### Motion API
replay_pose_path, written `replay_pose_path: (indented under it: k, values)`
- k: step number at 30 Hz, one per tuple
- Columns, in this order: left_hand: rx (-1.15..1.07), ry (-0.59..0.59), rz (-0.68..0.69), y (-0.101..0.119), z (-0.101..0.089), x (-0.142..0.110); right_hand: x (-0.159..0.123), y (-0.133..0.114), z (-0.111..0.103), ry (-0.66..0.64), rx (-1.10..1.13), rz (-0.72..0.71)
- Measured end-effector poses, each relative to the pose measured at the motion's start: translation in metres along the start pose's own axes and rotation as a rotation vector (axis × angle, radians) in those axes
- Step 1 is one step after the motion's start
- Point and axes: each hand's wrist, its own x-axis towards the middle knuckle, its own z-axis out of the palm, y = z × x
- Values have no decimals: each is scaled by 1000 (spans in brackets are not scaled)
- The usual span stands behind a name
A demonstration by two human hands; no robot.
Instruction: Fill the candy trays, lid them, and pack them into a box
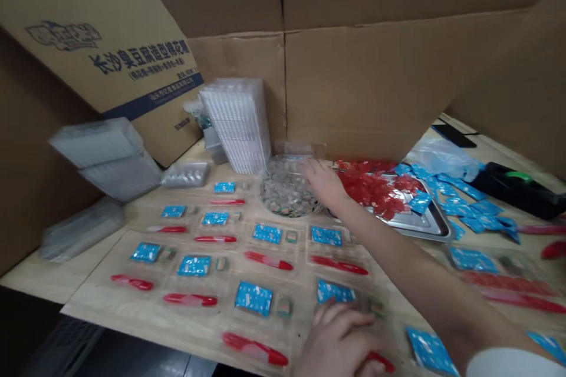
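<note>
As a person works at a plywood worktop [48, 274] walled in by brown cardboard box flaps [367, 88], the two bare hands are well apart. The right hand [325, 182], its forearm stretched across the worktop from a white sleeve [508, 363], hangs at the rim of a round clear bowl [285, 188] heaped with small brownish squares near the back edge; whether it grips anything cannot be told. The left hand [338, 344], near the front edge, has its fingers [342, 321] spread over rows of clear plastic blister trays [300, 265], just beside a blue sachet [335, 291] and a red stick-shaped piece [380, 361].

Across those rows, each tray carries a blue sachet, a red piece and a small square piece [283, 307]. Right of the bowl, a steel tray [435, 225] holds a heap of loose red pieces [371, 191], with more blue sachets [469, 206] scattered from it toward the right edge. Against the back, a tall stack of clear trays [236, 123] stands beside the printed box flap [132, 65], while bagged stacks of trays [104, 159] sit at the left. A clear plastic bag [442, 159] and a black case with a green mark [517, 191] lie in the far right corner.
</note>
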Motion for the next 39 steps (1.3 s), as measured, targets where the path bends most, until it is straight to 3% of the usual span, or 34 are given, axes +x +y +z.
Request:
replay_pose_path:
  k: [2,4,8,11,13,16,19,22,25,28,30,32,34,36,39]
  values:
    - [-51,67,-21,-1,-18,-2,18,0,10,-3,-21,-31]
    - [-142,132,-67,0,-39,-2,19,2,6,23,-29,-12]
    - [-509,276,-349,-1,-66,8,-27,-8,-33,289,2,73]
    - [-928,423,-453,2,-63,27,-96,-34,-63,356,68,-4]
    - [-1111,491,-481,8,-53,40,-143,-55,-74,284,96,-55]
    - [-1221,530,-586,21,-34,48,-198,-83,-86,144,152,-61]
    - [-1262,504,-656,24,-21,43,-228,-93,-101,73,179,-18]
    - [-1082,413,-717,10,-29,33,-243,-78,-120,132,203,134]
    - [-632,111,-697,-11,-60,32,-252,-37,-130,215,153,358]
    - [-171,-324,-455,-27,-91,50,-250,21,-125,94,127,520]
    - [49,-431,-242,-31,-99,64,-240,60,-113,-75,117,628]
    - [243,-380,-109,-29,-93,72,-224,92,-97,-179,84,702]
    - [390,-236,-64,-24,-77,66,-204,117,-78,-205,57,739]
    - [449,-89,-39,-17,-57,48,-186,132,-60,-207,31,771]
    - [441,21,63,-7,-36,8,-168,141,-42,-226,14,810]
